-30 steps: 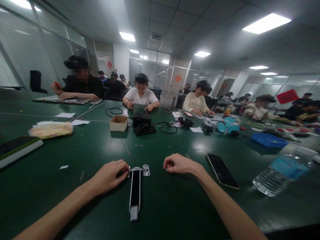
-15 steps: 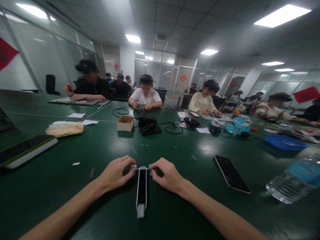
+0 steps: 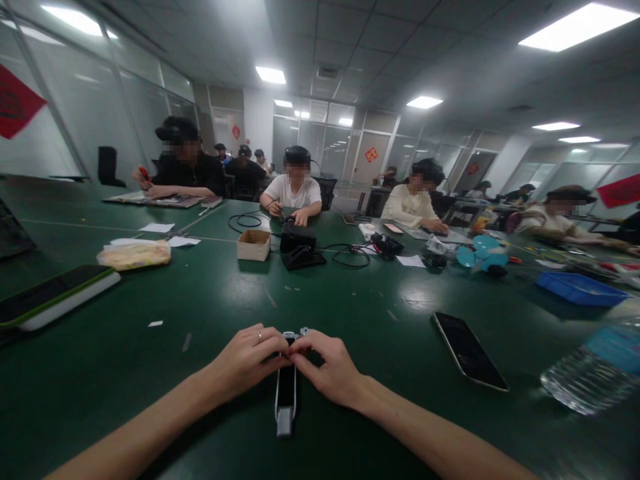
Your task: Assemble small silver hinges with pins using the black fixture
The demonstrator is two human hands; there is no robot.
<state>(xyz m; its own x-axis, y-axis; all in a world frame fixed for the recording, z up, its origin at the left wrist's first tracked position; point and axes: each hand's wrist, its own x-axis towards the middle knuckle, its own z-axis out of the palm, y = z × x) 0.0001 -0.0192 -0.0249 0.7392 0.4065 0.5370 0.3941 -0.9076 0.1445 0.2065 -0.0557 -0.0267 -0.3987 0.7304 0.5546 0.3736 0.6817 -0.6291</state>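
A long, narrow device with a black face, a white frame and a grey block at its near end lies on the table before me. My left hand reaches over its upper part from the left, thumb and fingers pinched together. From the other side comes my right hand, also pinched, its fingertips meeting those of the left above the black face. What lies between the fingertips is hidden. A small grey piece shows at the device's far end, behind my right index finger.
To the right lie a phone and a water bottle on its side. A green-edged device is at left. Farther back stand a small box, a black holder and a blue tray. Several people sit opposite.
Both hands have moved inward from the small grey side pieces at the device's far end, and their fingertips now meet over its black face. The view has shifted slightly.
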